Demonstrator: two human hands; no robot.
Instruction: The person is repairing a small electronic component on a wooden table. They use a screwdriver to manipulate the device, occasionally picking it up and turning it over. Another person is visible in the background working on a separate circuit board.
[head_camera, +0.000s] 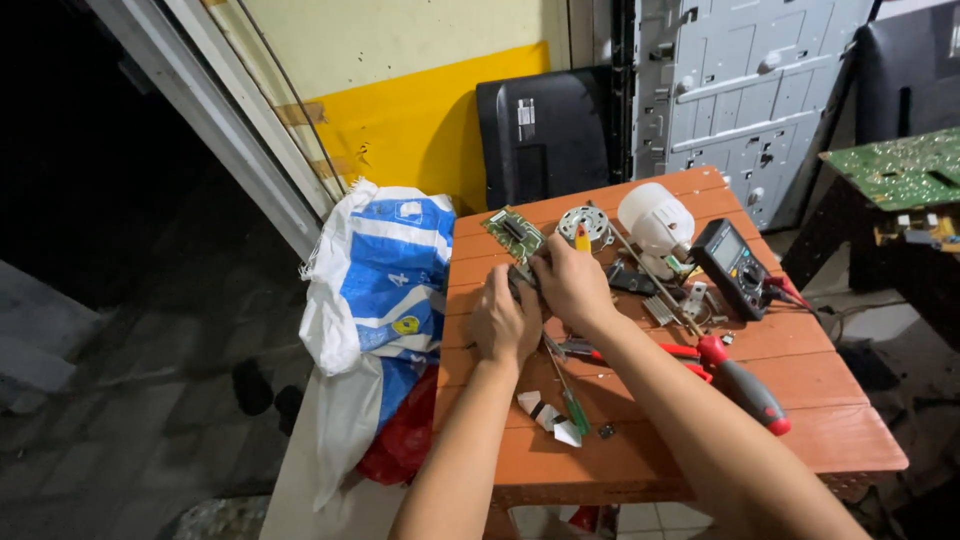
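orange slatted table, centre: left hand and right hand, both clenched around one small dark part just beside a green circuit board. near: multimeter, white bulb housing, red-handled screwdriver.

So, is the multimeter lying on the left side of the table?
No, the multimeter lies at the table's right side, beyond the red-handled screwdriver.

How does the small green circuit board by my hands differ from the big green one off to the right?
The small circuit board lies on the orange table, just beyond the left hand and right hand; the large circuit board sits off the table, at the right. The small one carries a dark block at its middle; the large one is far broader, with a yellowish part below it. Both are green.
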